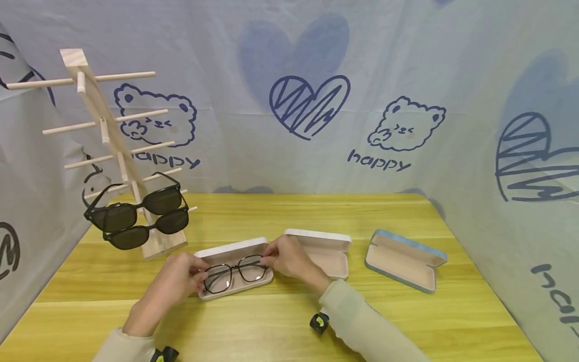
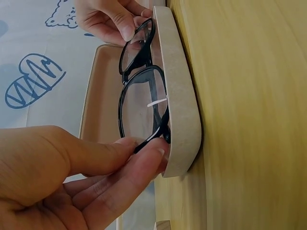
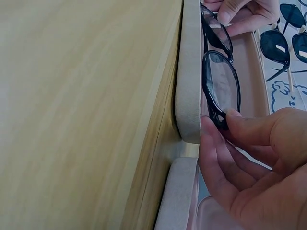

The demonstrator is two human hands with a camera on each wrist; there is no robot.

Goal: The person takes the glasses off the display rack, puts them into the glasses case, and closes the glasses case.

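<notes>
Black-framed eyeglasses [image 1: 235, 274] with clear lenses sit at the opening of a white glasses case [image 1: 235, 290], whose lid stands up behind them. My left hand [image 1: 178, 276] pinches the left end of the frame between thumb and fingers. At the other end my right hand [image 1: 289, 256] pinches the frame near its hinge. Both wrist views show the eyeglasses [image 2: 144, 86] partly inside the case [image 2: 180, 96], with the thumbs [image 3: 240, 122] against the frame's outer corners. The folded temples lie behind the lenses.
A second white case [image 1: 332, 264] stands open just right of my right hand, and a blue case [image 1: 402, 266] stands open beyond it. At the left, a wooden peg rack [image 1: 110, 136] carries two pairs of black sunglasses [image 1: 135, 216]. Printed cloth hangs around the table.
</notes>
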